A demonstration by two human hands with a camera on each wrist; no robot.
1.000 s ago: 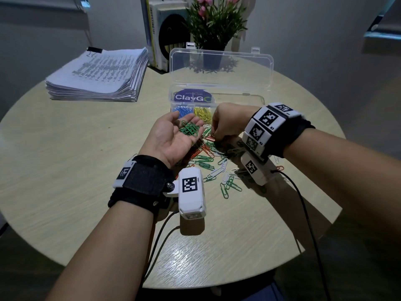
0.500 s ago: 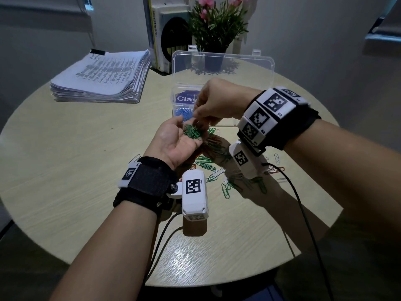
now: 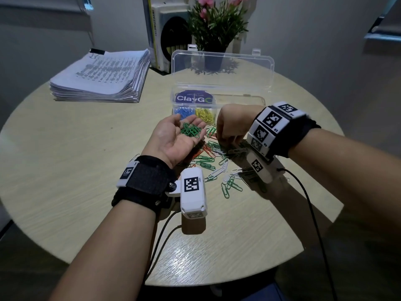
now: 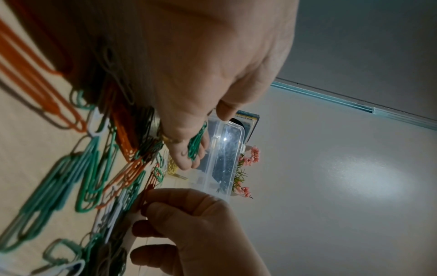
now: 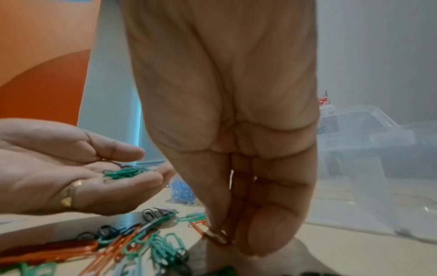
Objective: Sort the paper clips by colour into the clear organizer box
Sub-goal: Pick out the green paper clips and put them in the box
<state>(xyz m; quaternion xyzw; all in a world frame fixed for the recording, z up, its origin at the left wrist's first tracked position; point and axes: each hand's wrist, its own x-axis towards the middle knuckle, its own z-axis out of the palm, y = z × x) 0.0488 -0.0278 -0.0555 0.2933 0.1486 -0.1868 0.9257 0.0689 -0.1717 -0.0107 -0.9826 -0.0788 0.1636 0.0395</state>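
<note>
My left hand (image 3: pixel 173 139) is held palm up above the table, fingers relaxed, with a small heap of green paper clips (image 3: pixel 191 130) (image 5: pixel 123 172) lying on it. To its right, my right hand (image 3: pixel 225 141) reaches down into the loose pile of green, orange, white and dark clips (image 3: pixel 208 157). Its thumb and fingertips (image 5: pixel 218 237) pinch one clip against the table; the clip's colour is unclear in the shadow. Just behind both hands stands the clear organizer box (image 3: pixel 238 100) with its lid (image 3: pixel 221 68) up. Blue clips (image 3: pixel 183 111) and yellow clips (image 3: pixel 205 114) fill two left compartments.
A thick stack of printed paper (image 3: pixel 102 77) lies at the back left of the round wooden table (image 3: pixel 65 170). Books (image 3: pixel 160 33) and a potted pink-flowered plant (image 3: pixel 217 25) stand behind the box. Cables run from both wrist cameras over the near table edge.
Half a second ago my right hand was raised over the left palm at the green clips; it has now dropped back to the pile. The left hand has stayed palm up.
</note>
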